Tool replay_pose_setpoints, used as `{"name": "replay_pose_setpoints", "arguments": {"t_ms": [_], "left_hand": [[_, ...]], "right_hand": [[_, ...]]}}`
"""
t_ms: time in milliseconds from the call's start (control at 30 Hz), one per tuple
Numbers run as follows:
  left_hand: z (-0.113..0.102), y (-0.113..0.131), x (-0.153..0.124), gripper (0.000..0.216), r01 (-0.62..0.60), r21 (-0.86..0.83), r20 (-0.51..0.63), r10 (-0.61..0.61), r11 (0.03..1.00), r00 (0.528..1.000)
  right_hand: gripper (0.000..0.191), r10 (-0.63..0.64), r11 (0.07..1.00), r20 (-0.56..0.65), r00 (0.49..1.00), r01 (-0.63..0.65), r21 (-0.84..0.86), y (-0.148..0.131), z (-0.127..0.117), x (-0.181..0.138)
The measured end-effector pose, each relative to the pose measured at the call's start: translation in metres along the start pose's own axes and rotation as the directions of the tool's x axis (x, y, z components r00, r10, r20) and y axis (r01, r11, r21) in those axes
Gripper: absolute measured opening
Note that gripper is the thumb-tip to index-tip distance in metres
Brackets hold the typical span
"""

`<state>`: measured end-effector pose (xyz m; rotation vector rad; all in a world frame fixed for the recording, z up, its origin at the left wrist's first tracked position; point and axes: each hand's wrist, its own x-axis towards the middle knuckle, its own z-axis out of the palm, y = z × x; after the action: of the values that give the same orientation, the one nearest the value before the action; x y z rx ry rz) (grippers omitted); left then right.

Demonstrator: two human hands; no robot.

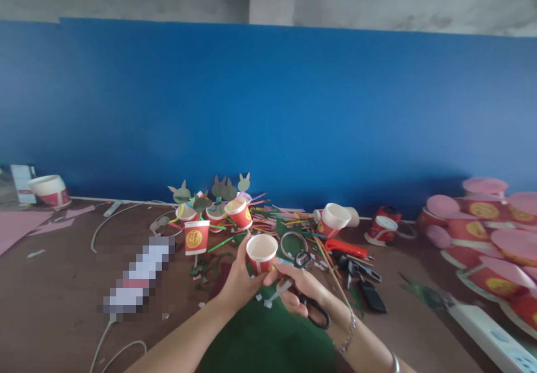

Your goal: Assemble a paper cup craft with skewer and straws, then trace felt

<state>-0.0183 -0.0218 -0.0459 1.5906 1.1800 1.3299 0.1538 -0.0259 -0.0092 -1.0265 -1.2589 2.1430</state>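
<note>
Red-and-white paper cup [262, 250], mouth upward, held over a dark green sheet [268, 345] at the front of the brown table [62, 317]. The left hand [241, 281] is closed around the cup's left side; the right hand [300, 289] grips black-handled scissors [282, 290], its fingertips beside the cup's lower right; contact there cannot be told. Behind and to the left, a second cup [197, 239] bears a round yellow emblem with a single character, apparently 福, though the strokes are blurred. Similar yellow emblems, too small to read, mark the pink-topped cups [476, 227] piled at right. A red-handled tool [346, 248] and a black key fob [372, 296] lie nearer; no lettering is legible on the white power strip [490, 334]. A blue panel [268, 110] stands behind.
</note>
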Motion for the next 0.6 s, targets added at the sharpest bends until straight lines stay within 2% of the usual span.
{"name": "replay_pose_setpoints", "arguments": {"t_ms": [67,133,167,233,267,300,333,400,500,567,600], "left_hand": [[-0.001,0.0,0.004,0.071,0.044,0.011,-0.078,-0.043,0.999,0.996],[-0.004,-0.002,0.008,0.064,0.066,-0.003,-0.176,-0.065,0.998,0.982],[-0.005,-0.004,0.01,0.061,0.06,-0.023,-0.217,-0.063,0.998,0.974],[-0.006,-0.008,0.013,0.057,0.017,-0.078,-0.264,-0.038,0.997,0.964],[-0.006,-0.01,0.013,0.055,-0.001,-0.098,-0.272,-0.026,0.995,0.962],[-0.006,-0.011,0.013,0.054,-0.013,-0.112,-0.27,-0.018,0.994,0.963],[-0.006,-0.011,0.012,0.053,-0.018,-0.123,-0.259,-0.014,0.992,0.966],[-0.005,-0.011,0.011,0.052,-0.015,-0.146,-0.223,-0.018,0.989,0.975],[-0.006,-0.012,0.01,0.054,-0.008,-0.219,-0.16,-0.027,0.976,0.987],[-0.007,-0.014,0.01,0.056,0.01,-0.264,-0.123,-0.044,0.964,0.991],[-0.007,-0.015,0.01,0.056,0.028,-0.283,-0.108,-0.061,0.959,0.992]], "right_hand": [[0.056,0.015,0.974,-0.066,0.998,-0.03,-0.224,-0.003,0.0,-0.002],[0.052,-0.025,0.876,-0.194,0.981,-0.072,-0.477,-0.004,0.002,-0.005],[0.047,-0.102,0.783,-0.26,0.96,-0.083,-0.616,-0.005,0.003,-0.006],[0.033,-0.323,0.501,-0.329,0.887,-0.134,-0.855,-0.003,0.007,-0.007],[0.027,-0.414,0.345,-0.325,0.85,-0.184,-0.92,-0.002,0.009,-0.008],[0.026,-0.446,0.227,-0.328,0.833,-0.249,-0.942,0.0,0.011,-0.008],[0.03,-0.446,0.146,-0.335,0.83,-0.302,-0.942,0.002,0.013,-0.008],[0.041,-0.403,0.095,-0.353,0.845,-0.345,-0.934,0.005,0.015,-0.009],[0.057,-0.349,0.126,-0.243,0.905,-0.212,-0.969,0.003,0.015,-0.017],[0.058,-0.306,0.162,-0.174,0.936,-0.128,-0.978,-0.005,0.011,-0.023],[0.049,-0.3,0.171,-0.179,0.937,-0.132,-0.976,-0.011,0.008,-0.027]]}}
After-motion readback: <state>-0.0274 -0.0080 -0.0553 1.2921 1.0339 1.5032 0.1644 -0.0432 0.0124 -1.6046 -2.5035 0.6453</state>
